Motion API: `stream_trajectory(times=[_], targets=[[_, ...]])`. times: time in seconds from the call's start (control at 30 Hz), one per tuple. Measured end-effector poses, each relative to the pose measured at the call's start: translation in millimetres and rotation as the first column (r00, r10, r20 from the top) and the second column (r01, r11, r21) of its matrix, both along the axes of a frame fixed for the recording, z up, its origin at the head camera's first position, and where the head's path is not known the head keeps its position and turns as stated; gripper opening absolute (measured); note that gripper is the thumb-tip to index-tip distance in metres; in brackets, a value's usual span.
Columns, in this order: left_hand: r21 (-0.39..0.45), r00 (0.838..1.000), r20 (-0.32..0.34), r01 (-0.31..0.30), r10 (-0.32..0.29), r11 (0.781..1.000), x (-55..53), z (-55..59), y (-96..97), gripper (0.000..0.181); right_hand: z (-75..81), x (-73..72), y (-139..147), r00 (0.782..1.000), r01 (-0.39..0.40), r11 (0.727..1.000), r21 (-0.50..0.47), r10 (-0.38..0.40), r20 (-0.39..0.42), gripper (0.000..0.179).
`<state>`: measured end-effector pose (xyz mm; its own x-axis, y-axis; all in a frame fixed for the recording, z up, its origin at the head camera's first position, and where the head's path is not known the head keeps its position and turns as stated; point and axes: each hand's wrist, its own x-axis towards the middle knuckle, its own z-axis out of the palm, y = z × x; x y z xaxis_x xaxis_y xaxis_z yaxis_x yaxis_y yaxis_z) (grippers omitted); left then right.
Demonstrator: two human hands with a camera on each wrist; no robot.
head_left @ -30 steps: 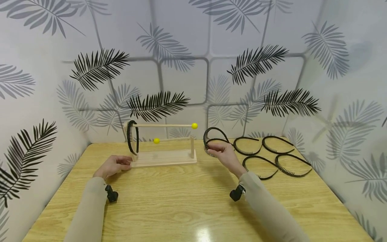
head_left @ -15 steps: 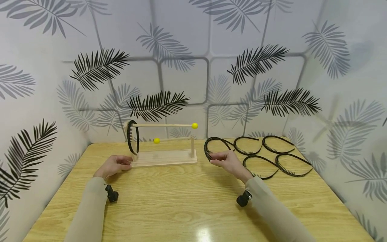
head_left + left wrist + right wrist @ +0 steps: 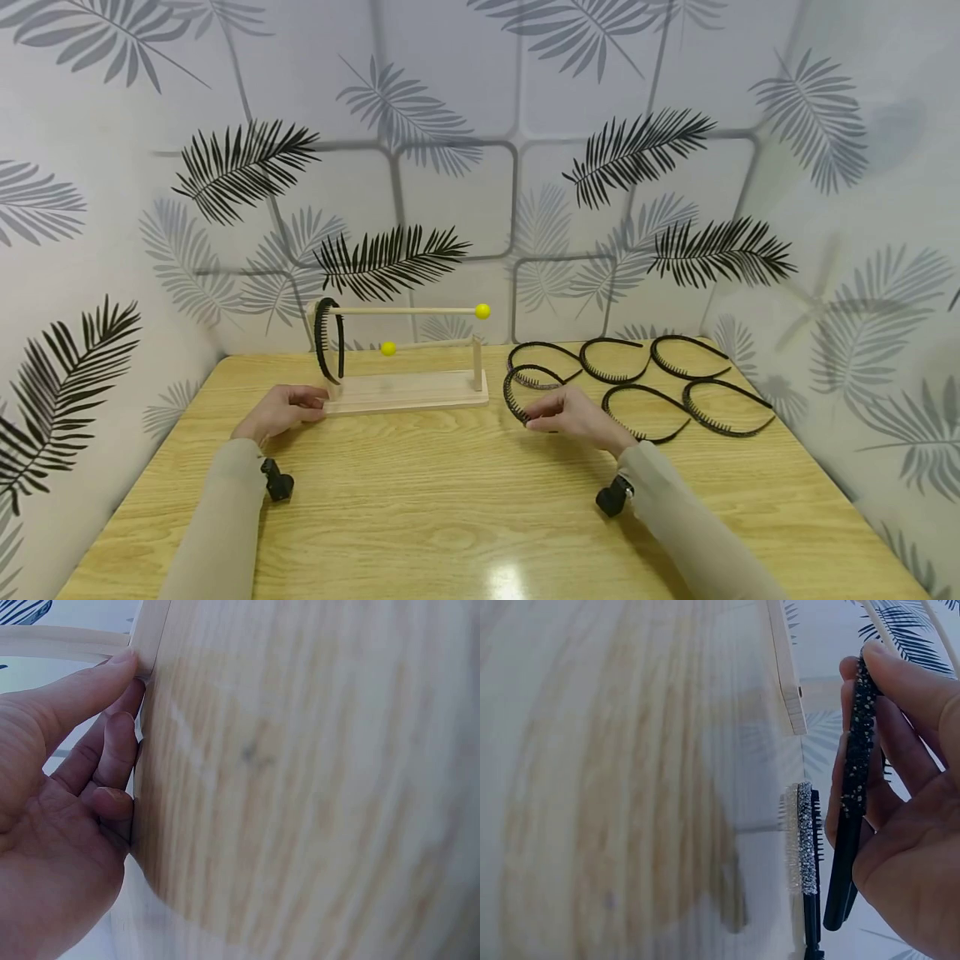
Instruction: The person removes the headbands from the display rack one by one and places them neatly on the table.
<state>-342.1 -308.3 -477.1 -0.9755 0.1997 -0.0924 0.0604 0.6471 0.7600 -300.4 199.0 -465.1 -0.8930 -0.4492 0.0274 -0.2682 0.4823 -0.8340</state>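
Note:
My right hand [image 3: 576, 417] grips a black toothed headband [image 3: 511, 402] just above the table. In the right wrist view, the headband's dark outer face [image 3: 859, 742] has small glittering stones, and the thumb and fingers hold it. At the left, my left hand [image 3: 279, 410] holds the near left corner of a wooden stand [image 3: 408, 393]; in the left wrist view the thumb [image 3: 90, 694] lies on the base's edge with bent fingers beside it. Another black headband [image 3: 322, 342] hangs on the stand's upper rod, at its left end.
Several black headbands lie at the right, one [image 3: 543, 343] right behind the held one, with silvery stones [image 3: 805, 847] in the right wrist view. The stand's two rods end in yellow balls [image 3: 482, 311]. A patterned wall [image 3: 450, 200] rises behind the wooden table [image 3: 420, 500].
My right hand has lowered the headband and brought it towards me, away from the one lying behind it. My left hand stays on the stand's corner.

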Motion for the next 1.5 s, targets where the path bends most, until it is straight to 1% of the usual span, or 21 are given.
stream_trajectory(times=[0.2, 0.3, 0.5, 0.6, 0.73, 0.87, 1.1, 1.27, 1.5], targets=[[0.004, 1.000, 0.001, -0.001, 0.001, 1.000, -0.5, -1.0, -0.7, 0.045, -4.9, 2.2, 0, 0.998, -0.055, 0.997, 0.050, 0.056, -0.015, 0.025], [0.007, 1.000, 0.009, -0.005, 0.005, 1.000, -0.8, -1.4, -1.3, 0.046, -7.4, 2.0, 0, 0.998, -0.070, 0.995, 0.074, 0.070, -0.002, 0.025], [0.018, 1.000, 0.023, -0.011, 0.011, 1.000, -1.0, -1.3, -1.3, 0.046, -9.5, 0.6, 2, 0.994, -0.112, 0.981, 0.156, 0.111, 0.010, 0.023], [0.014, 1.000, 0.018, -0.007, 0.007, 1.000, -0.9, -1.1, -1.1, 0.046, -8.6, 0.2, 5, 0.991, -0.134, 0.979, 0.156, 0.133, 0.017, 0.025], [0.007, 1.000, 0.006, -0.002, 0.002, 1.000, -0.3, -0.3, -1.1, 0.046, -7.2, -0.1, 7, 0.989, -0.146, 0.980, 0.138, 0.142, 0.038, 0.032], [0.012, 1.000, 0.010, 0.001, -0.001, 1.000, 0.2, 0.5, -1.1, 0.046, -7.2, -0.2, 8, 0.989, -0.141, 0.982, 0.125, 0.135, 0.055, 0.036], [0.020, 1.000, 0.018, 0.002, -0.002, 1.000, -1.2, 0.6, -0.8, 0.046, -7.8, -0.8, 10, 0.994, -0.109, 0.987, 0.115, 0.105, 0.042, 0.037], [0.015, 1.000, 0.019, -0.007, 0.007, 1.000, -2.7, -0.3, -1.3, 0.046, -7.9, 0.4, 12, 0.993, -0.109, 0.989, 0.098, 0.104, 0.049, 0.039], [0.021, 1.000, 0.026, -0.007, 0.007, 1.000, -1.0, -0.1, -1.2, 0.046, -9.2, 1.8, 14, 0.995, -0.083, 0.991, 0.101, 0.077, 0.055, 0.040]])
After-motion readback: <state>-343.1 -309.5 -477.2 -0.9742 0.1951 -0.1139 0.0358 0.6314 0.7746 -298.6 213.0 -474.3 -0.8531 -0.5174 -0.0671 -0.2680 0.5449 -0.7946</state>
